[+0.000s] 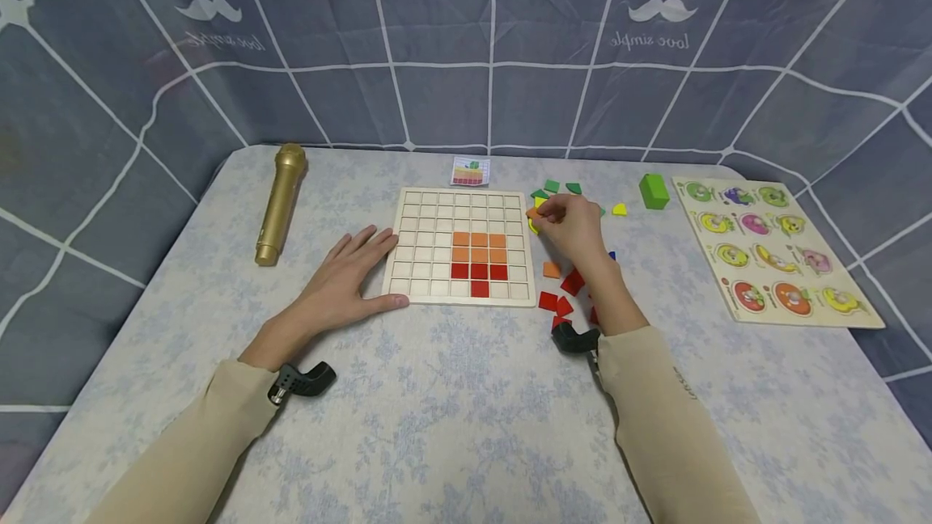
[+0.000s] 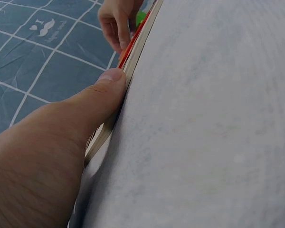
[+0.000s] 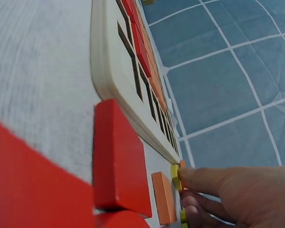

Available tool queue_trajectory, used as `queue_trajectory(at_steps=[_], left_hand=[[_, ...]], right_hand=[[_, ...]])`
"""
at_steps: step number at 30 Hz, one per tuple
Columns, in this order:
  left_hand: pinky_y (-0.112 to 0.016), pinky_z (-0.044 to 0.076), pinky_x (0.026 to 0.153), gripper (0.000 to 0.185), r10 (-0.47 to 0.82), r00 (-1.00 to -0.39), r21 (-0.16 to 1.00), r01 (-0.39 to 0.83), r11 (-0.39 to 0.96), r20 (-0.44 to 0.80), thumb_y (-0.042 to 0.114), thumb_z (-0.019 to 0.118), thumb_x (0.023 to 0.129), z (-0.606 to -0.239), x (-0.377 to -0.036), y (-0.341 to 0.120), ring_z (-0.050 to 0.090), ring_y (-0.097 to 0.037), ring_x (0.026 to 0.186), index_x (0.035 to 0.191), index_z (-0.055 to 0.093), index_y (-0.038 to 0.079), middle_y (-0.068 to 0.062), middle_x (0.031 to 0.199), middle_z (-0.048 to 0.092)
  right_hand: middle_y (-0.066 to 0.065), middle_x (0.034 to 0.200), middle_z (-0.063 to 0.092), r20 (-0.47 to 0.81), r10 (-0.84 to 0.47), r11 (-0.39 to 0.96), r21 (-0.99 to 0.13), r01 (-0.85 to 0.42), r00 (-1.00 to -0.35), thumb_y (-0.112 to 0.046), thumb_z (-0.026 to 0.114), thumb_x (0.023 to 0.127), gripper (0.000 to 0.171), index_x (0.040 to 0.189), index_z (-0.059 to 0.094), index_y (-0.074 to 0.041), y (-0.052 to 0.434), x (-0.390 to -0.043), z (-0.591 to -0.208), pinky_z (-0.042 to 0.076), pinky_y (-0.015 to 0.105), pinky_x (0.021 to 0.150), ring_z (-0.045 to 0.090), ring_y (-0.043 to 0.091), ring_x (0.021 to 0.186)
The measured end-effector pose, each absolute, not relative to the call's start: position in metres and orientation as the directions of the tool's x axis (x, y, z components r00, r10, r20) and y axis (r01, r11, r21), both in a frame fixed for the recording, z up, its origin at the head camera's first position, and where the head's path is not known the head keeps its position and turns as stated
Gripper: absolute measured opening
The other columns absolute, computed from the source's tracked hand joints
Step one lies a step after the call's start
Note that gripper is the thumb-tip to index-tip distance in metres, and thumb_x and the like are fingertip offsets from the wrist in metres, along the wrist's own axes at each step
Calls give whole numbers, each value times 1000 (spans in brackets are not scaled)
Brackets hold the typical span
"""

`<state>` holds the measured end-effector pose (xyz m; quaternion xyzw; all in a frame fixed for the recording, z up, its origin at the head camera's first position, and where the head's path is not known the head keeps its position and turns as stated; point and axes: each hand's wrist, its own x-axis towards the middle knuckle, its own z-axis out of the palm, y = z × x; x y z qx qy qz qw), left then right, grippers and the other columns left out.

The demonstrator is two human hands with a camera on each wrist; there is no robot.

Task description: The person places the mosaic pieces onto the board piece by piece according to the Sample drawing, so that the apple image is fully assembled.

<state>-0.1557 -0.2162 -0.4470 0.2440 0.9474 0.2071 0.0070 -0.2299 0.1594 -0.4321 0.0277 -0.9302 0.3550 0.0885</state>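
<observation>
Head view: my left hand flat bracing grid board, right hand pinching yellow tile; loose pinch could drop it

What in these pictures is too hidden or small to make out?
- Head view: the right hand covers some loose tiles, so their count is unclear.
- Head view: the pattern card is too small to read.
- Left wrist view: the grid board shows edge-on only; the left hand fills the frame.
</observation>
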Motion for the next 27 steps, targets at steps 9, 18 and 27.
queue_trajectory(at_steps=[9,18,27], left_hand=[[-57,8,134,103,462,-882,389,459,799,91,58,77,88,-447,-156,-215,16,-36,163,165,33,6,-15,172,31],[-58,9,133,104,460,-883,384,459,801,94,59,78,87,-447,-155,-215,17,-37,163,165,34,6,-15,172,32],[-59,10,133,102,465,-880,389,465,795,101,58,77,88,-447,-155,-215,18,-38,163,165,34,6,-16,171,33]], right_hand=[[18,104,76,175,11,747,-655,-109,-984,-15,79,96,19,107,78,1,160,-232,-433,61,43,82,68,31,91],[17,105,77,152,-76,647,-744,-164,-986,-13,82,92,20,108,78,-1,147,-226,-421,60,37,79,72,30,95],[9,101,76,138,-312,601,-738,-307,-940,-11,81,92,16,106,79,-6,105,-210,-411,62,35,83,69,23,92]])
